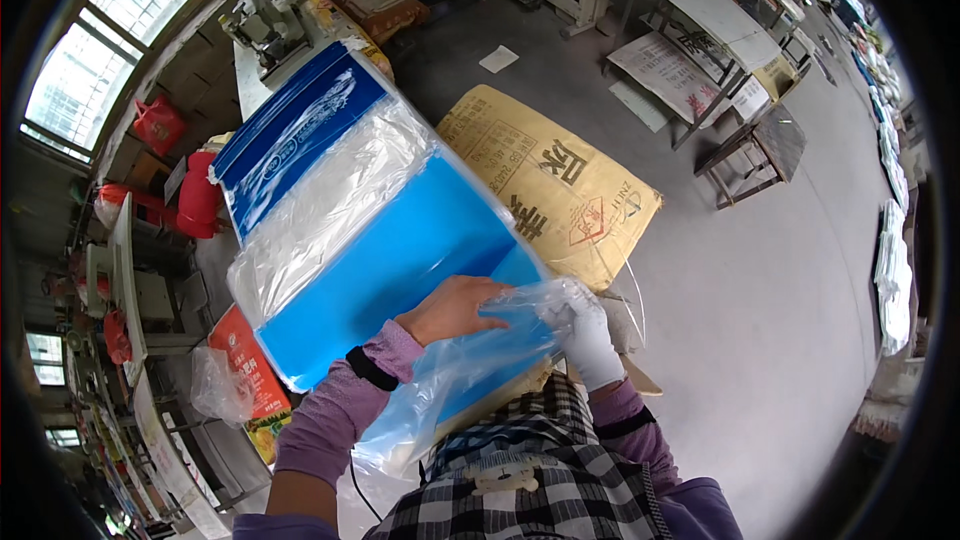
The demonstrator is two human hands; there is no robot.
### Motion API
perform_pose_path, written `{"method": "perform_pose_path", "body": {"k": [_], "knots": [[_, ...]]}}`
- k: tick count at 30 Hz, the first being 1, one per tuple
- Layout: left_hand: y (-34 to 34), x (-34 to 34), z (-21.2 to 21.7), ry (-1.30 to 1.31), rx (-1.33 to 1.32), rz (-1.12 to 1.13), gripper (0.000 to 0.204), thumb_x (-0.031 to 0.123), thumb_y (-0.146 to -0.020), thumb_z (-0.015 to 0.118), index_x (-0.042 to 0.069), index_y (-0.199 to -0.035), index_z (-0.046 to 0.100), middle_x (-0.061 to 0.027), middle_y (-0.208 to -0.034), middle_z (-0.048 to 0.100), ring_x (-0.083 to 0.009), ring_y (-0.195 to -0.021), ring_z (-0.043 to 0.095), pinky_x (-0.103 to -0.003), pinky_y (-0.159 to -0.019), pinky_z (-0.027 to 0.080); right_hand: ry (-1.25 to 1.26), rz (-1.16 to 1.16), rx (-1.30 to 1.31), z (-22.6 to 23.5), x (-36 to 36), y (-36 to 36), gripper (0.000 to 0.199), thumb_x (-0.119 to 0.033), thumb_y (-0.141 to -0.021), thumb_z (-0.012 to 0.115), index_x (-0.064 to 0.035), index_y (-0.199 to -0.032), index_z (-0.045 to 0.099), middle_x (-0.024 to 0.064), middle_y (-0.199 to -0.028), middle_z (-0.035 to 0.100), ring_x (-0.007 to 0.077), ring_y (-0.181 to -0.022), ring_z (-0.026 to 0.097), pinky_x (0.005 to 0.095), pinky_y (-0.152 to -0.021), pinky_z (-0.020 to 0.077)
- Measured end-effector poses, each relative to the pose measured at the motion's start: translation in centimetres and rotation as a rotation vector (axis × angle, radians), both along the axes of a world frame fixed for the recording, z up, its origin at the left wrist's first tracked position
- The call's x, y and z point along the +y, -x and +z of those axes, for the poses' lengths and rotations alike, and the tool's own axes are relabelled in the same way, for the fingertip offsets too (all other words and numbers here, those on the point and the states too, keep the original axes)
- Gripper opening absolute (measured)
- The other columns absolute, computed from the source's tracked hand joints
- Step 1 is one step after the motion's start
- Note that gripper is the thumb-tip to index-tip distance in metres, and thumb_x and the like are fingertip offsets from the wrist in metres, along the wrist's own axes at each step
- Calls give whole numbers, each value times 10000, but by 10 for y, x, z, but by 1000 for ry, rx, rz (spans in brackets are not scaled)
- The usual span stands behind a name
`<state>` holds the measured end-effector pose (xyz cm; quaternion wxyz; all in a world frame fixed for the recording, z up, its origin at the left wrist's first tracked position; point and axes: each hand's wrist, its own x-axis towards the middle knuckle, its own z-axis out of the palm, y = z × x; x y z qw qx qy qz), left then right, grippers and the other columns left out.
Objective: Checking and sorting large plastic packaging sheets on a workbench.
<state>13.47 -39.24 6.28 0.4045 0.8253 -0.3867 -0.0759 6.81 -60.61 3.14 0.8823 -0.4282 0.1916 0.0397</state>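
Blue and clear plastic, the big bag [350, 210] fills the frame's centre. My bare left hand [452, 308] lies flat on it, fingers loose, gripping nothing; my gloved right hand [588, 335] pinches its crumpled lower edge (fingertips hidden in the film). A yellow sack [560, 190] lies behind.

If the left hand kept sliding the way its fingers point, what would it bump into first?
The left hand points rightward across the blue-and-clear plastic package. It would probably first meet the white-gloved right hand gripping the package's clear wrap, though depth is hard to judge.
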Motion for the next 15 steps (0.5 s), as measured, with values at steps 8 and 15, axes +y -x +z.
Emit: {"method": "perform_pose_path", "body": {"k": [8, 15], "knots": [[-31, 28, 7, -359, 708, 127, 388, 433, -864, 683, 52, -911, 735, -49, -592, 563, -113, -539, 466, -314, -504, 384, -96, 258, 310, -1, -8, -48, 193, -237, -927, 624, -71, -1023, 613, -45, -701, 555, 50, -524, 449, 193, -470, 349], [-23, 46, -38, 225, 977, 489, 334, 368, -873, 685, 39, -879, 743, 3, -757, 675, -85, -680, 566, -240, -664, 449, -323, 526, 38, -44, -4, -80, 241, -94, -882, 644, -44, -1098, 552, 47, -1010, 615, 112, -798, 605, 243, -667, 535]]}}
